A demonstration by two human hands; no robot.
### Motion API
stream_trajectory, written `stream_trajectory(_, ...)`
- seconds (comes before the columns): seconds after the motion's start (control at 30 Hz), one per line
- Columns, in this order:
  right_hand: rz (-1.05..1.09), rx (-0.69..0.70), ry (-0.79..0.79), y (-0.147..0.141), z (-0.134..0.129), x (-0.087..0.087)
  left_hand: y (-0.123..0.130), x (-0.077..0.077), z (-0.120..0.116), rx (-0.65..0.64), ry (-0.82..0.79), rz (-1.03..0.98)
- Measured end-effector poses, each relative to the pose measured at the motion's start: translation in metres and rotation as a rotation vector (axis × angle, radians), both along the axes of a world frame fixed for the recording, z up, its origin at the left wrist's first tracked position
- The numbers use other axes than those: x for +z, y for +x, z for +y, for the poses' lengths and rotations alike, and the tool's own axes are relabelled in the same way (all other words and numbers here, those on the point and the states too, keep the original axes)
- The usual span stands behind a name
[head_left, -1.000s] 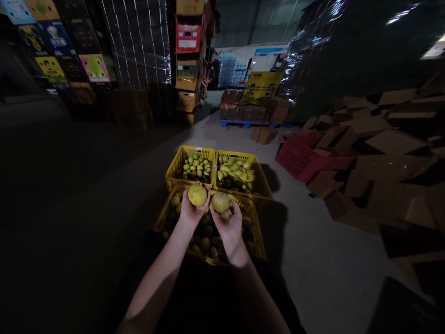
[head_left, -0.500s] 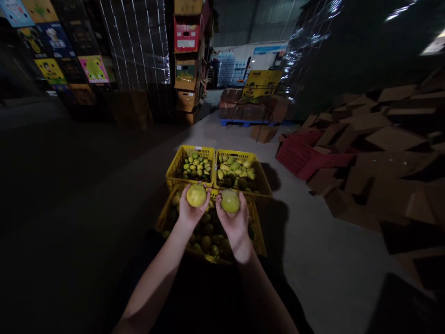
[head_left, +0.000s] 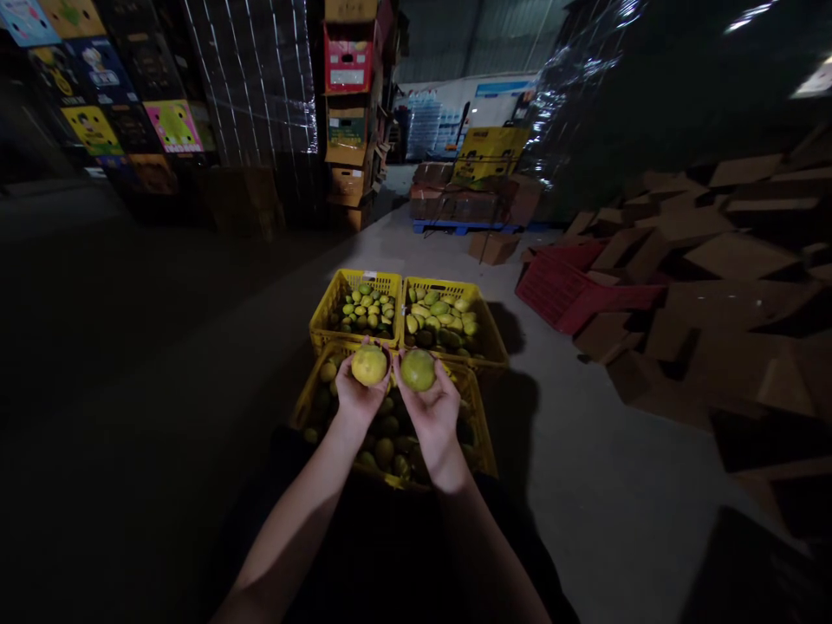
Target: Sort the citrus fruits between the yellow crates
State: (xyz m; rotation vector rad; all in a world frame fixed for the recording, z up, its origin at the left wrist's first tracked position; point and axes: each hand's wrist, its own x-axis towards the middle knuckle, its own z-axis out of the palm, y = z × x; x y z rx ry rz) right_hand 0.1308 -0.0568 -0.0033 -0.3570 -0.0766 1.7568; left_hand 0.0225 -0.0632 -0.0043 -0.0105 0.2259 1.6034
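Observation:
My left hand point(head_left: 360, 397) is closed round a yellow fruit point(head_left: 368, 366), palm up. Close beside it, my right hand point(head_left: 434, 406) holds a greener fruit point(head_left: 418, 370). Both are above the near yellow crate point(head_left: 482, 426), which holds many green and yellowish fruits, partly hidden by my hands and arms. Behind it stand two more yellow crates side by side. Small yellow-green fruits lie in the back left crate point(head_left: 318, 317), and larger, longer ones in the back right crate point(head_left: 492, 328).
A red crate point(head_left: 559, 290) lies tilted by a heap of flattened cardboard point(head_left: 728, 321) on the right. Farther back are a blue pallet point(head_left: 460, 229) with boxes, a tall box stack point(head_left: 349, 130) and wrapped stacks.
My right hand has moved left with its fruit, nearer my left hand, and the fruit has turned a little. My left hand has shifted slightly right.

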Motion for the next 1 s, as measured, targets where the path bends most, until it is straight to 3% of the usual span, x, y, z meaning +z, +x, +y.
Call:
stream_trajectory(0.23,0.076,-0.054,-0.057,-0.003,0.001,0.003,0.006,0.001,0.002,-0.016,-0.051,0.009)
stream_trajectory(0.77,0.01,0.016,-0.123,0.007,0.008,-0.014,0.009,-0.002,0.0,-0.049,-0.098,-0.044)
stream_trajectory(0.87,-0.09,0.012,-0.153,0.008,0.011,-0.024,0.004,-0.002,-0.001,-0.057,-0.13,-0.087)
stream_trajectory(1.0,-0.291,0.074,-0.17,-0.001,0.01,-0.053,-0.012,-0.001,-0.002,0.009,-0.205,-0.134)
